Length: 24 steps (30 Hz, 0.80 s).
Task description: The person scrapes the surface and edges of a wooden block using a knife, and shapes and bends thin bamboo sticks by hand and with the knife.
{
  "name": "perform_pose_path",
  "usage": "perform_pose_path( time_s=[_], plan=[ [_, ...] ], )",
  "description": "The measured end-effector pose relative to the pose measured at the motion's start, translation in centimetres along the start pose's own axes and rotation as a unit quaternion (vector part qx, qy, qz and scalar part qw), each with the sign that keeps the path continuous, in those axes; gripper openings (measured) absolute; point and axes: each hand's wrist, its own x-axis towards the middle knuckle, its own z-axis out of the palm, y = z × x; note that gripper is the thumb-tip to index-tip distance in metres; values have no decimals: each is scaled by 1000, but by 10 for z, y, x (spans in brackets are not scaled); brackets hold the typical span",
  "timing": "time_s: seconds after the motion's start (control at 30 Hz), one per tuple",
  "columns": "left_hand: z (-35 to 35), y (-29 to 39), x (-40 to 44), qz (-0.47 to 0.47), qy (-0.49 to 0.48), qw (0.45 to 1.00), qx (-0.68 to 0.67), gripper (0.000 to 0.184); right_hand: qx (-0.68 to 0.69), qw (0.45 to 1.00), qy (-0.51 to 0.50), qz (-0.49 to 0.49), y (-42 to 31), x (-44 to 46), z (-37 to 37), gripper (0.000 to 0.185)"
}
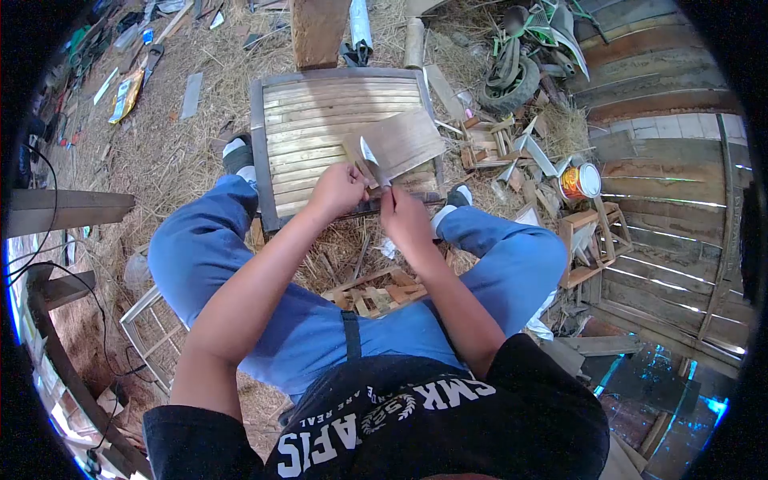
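Note:
My right hand (404,214) is closed round the handle of a knife (372,160), whose blade points up and away over the slatted table. My left hand (340,190) is closed at the near end of a thin wooden strip (353,159), just left of the knife. Its fingertips are pinched together, and the strip's lower end is partly hidden by them. A flat brown board (400,140) lies on the slatted table (300,120) beyond the knife, right of the strip. The table has a dark frame and pale slats.
A wooden post (314,36) stands at the table's far edge. To the right are a tyre (512,86), a paint can (579,182), wooden frames and scraps. Beams (68,210) and a black cable are at left. My knees flank the table.

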Motion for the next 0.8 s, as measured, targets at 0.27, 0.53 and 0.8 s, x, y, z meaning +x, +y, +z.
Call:
perform_pose_path(
  time_s=[0.27,0.53,0.8],
  plan=[
    [-2,5,-3,-6,-1,1000,9,15,-1,998,53,31,19,18,-6,36],
    [-4,14,-10,-24,0,1000,9,16,94,994,34,33,16,15,-9,35],
    [-2,5,-6,-10,4,1000,8,19,74,995,41,44,7,16,-11,36]
  ],
)
